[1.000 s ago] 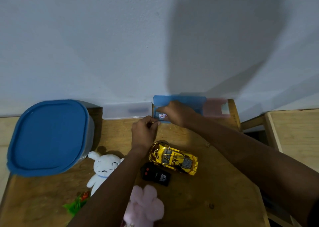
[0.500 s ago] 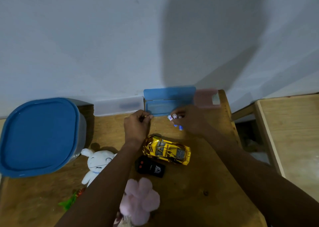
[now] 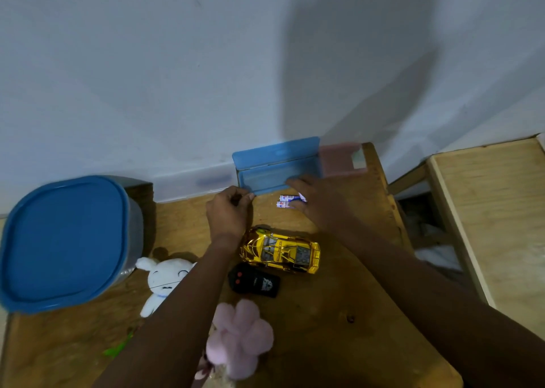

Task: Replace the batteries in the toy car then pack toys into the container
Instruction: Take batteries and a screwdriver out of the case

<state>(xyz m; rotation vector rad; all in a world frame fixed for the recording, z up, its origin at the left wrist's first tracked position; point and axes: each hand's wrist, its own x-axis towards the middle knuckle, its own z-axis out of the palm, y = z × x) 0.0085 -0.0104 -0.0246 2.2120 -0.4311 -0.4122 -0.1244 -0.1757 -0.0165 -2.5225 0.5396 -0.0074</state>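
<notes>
The two batteries [image 3: 287,201] lie side by side on the tabletop [image 3: 339,299], just in front of the open blue case [image 3: 274,172], their long axes running left to right along the wall. The right hand [image 3: 317,203] is the nearer: its fingers lie almost straight over their right ends, touching but not curled round them, so that grip is open. The left hand [image 3: 228,215] pinches the case's front left corner. The toy car [image 3: 280,252] sits nearer the person, between the wrists, so the batteries likely travel back toward it.
</notes>
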